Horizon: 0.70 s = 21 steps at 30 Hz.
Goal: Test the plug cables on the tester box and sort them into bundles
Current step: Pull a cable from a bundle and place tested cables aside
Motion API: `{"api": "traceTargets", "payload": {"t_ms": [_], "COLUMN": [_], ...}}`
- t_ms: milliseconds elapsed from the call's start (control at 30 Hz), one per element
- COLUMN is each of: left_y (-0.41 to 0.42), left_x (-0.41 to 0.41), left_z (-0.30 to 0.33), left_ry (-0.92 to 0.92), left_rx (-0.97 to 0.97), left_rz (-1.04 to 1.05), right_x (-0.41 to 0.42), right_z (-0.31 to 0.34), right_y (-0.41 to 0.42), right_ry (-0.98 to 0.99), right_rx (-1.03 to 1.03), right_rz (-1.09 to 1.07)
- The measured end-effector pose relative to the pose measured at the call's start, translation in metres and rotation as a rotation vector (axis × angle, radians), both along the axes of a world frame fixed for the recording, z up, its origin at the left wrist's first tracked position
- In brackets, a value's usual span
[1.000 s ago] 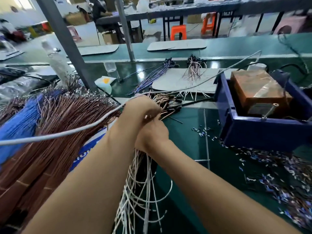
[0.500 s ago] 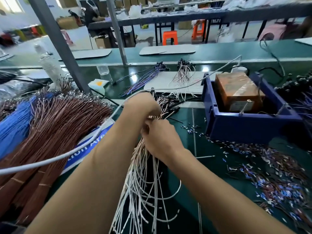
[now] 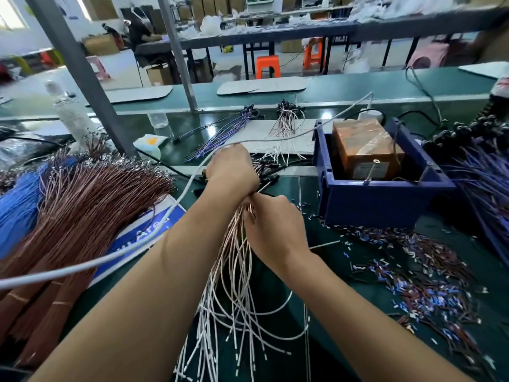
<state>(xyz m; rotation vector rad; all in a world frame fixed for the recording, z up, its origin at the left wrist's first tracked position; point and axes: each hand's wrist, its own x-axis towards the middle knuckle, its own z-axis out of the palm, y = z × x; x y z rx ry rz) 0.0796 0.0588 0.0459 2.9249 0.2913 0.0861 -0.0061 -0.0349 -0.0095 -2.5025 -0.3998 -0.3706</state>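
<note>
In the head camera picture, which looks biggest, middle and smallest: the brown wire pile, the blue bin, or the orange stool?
1. Brown wire pile, though it lies nearest the camera.
2. Blue bin.
3. Orange stool, far off, so its true size is unsure.

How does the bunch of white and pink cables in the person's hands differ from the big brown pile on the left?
The white and pink cable bunch is thin, gripped by both hands, its ends splaying loose. The brown wire pile is far bigger, lies unheld on the table, partly tied into bundles. Both are thin wires gathered lengthwise.

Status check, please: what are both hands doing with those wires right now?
Left hand grips white-and-pink cable bundle near plug ends. Right hand holds it just below. Thick white cord drapes across left forearm.
</note>
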Motion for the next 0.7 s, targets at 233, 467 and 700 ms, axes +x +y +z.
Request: {"api": "traceTargets", "payload": {"t_ms": [233, 467, 700], "left_y": [-0.008, -0.009, -0.013], "left_x": [0.009, 0.009, 0.003], "left_z": [0.003, -0.008, -0.012], "left_ry": [0.001, 0.038, -0.109], "left_rx": [0.14, 0.214, 0.211], "left_rz": [-0.05, -0.11, -0.048], "right_x": [-0.003, 0.009, 0.018], "right_z": [-0.009, -0.01, -0.015], "right_y": [0.0, -0.009, -0.017], "right_ry": [0.007, 0.08, 0.201], "right_rx": [0.12, 0.267, 0.418], "right_rz": [0.063, -0.066, -0.129]}}
